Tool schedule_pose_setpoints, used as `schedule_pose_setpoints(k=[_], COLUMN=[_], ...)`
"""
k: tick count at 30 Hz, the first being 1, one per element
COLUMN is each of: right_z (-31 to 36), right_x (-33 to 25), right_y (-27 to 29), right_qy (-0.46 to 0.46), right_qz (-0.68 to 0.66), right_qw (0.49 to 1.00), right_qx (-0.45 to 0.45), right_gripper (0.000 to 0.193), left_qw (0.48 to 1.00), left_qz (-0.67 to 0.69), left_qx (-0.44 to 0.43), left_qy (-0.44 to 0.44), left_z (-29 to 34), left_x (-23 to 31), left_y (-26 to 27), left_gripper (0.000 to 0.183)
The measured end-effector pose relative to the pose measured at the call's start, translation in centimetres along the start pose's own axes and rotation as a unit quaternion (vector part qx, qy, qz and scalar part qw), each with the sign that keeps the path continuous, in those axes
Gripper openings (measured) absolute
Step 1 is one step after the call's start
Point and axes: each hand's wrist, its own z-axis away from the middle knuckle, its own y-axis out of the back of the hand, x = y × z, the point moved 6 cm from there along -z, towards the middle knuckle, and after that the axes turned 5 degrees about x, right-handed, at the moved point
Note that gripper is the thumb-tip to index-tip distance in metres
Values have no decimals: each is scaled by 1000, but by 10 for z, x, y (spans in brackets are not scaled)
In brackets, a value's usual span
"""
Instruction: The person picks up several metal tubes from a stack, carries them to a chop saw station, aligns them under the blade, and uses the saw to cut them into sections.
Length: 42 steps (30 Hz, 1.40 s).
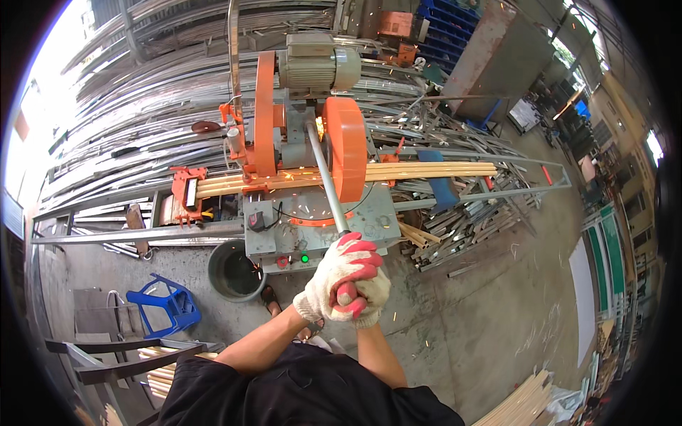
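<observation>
Both my hands wear white knit gloves with red-coated fingers. My left hand point(334, 278) and my right hand point(374, 295) are clasped together around the end of a grey lever handle point(326, 177). The handle belongs to a cut-off saw with an orange blade guard point(346, 145), an orange belt cover point(265, 113) and a motor point(317, 69). Several pale gold tubes point(433, 170) lie side by side across the saw's grey base point(373, 220), passing under the guard. Sparks fly around the blade and tubes; the guard hides most of the blade.
An orange clamp point(188, 195) sits at the tubes' left end. A grey bucket point(238, 270) and a blue plastic stool point(165, 305) stand on the floor at left. Metal lengths point(135, 135) are piled behind the saw. Cut tubes point(518, 402) lie at lower right.
</observation>
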Motion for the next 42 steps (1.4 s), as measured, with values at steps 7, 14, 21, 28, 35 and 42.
schedule_pose_setpoints(k=[7, 14, 21, 28, 35, 42], right_z=[16, 35, 57, 64, 3, -196], right_x=[3, 11, 19, 12, -4, -16], right_y=[0, 1, 5, 1, -15, -70], right_qy=[-9, -65, -100, -123, -78, 82], right_qz=[39, 19, 41, 22, -43, -130], right_qw=[999, 998, 994, 992, 990, 988], right_qx=[-3, -7, -25, -34, -110, 25], right_gripper=[20, 35, 38, 38, 27, 22], left_qw=[1000, 999, 999, 997, 993, 924], left_qz=[-7, 16, 17, 36, 8, -276], left_qx=[-22, -28, -44, -46, -98, 130], left_qy=[-1, 1, -3, 46, 65, 230], left_z=[13, 27, 32, 70, 28, 124], left_x=[-5, -8, -11, -22, -3, -117], left_y=[-4, -6, -6, -14, 56, 235], left_gripper=[48, 47, 47, 51, 73, 64])
